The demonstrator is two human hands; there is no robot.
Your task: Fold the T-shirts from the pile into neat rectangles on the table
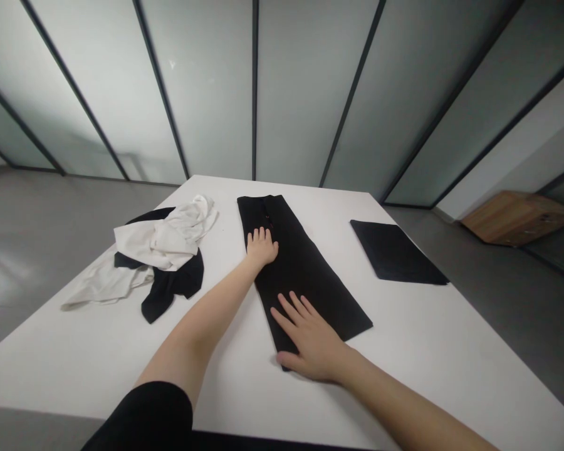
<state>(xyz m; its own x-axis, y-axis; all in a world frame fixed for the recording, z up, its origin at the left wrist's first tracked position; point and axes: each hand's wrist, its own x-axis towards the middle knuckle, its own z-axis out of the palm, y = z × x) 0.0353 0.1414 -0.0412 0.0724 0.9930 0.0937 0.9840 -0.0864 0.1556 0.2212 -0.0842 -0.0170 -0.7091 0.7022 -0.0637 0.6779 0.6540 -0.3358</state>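
A pair of black trousers [305,269] lies folded lengthwise into a long strip, its waist end pointing away from me. My left hand [262,246] rests flat on the upper part, near the waist, with fingers spread. Nearer to me, my right hand [313,341] presses flat on the lower end at the near left corner, its fingers also apart. Neither hand grips the cloth. The fabric under both palms is hidden.
The trousers lie on a white table [404,351]. To the left is a loose heap of white clothes [169,238] and black clothes [173,288]. A flat black folded garment [397,254] lies at the right. Frosted glass panels [310,81] stand behind; a wooden cabinet [517,216] is far right.
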